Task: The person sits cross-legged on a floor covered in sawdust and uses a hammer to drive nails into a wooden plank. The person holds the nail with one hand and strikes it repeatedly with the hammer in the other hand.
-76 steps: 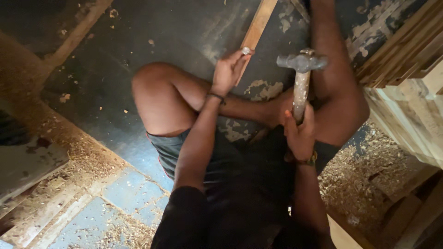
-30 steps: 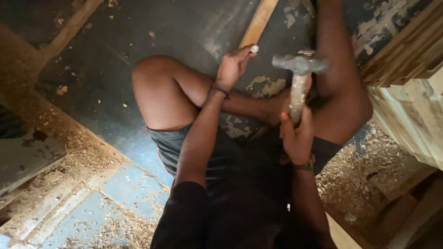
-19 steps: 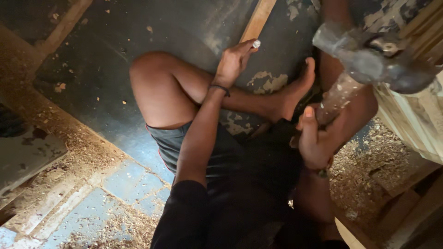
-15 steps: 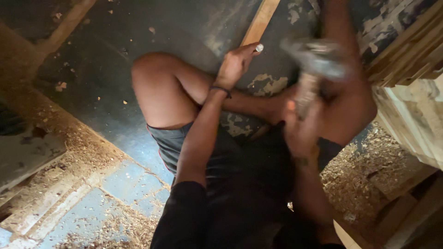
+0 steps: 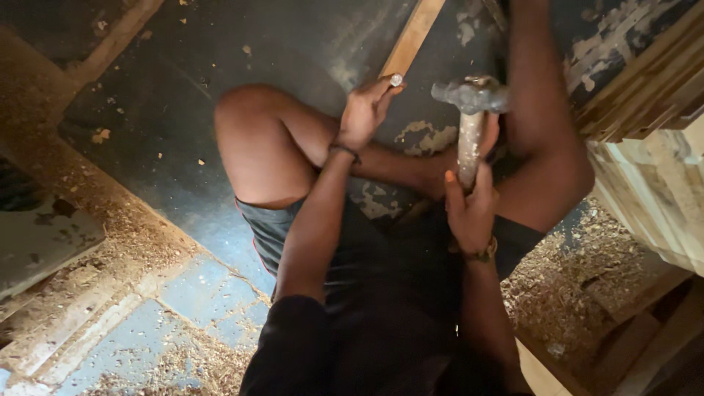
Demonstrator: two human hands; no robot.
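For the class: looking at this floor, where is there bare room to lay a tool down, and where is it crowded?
Bare dark floor lies between the raised knee and the sawdust strip. It is crowded around the wooden strip, where the left hand pinches a nail and the right hand holds the hammer; stacked boards fill the right.

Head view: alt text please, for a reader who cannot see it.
A seated person's left hand steadies a nail on a wooden strip, while the right hand holds a hammer raised beside it. Sawdust litters the dark floor.
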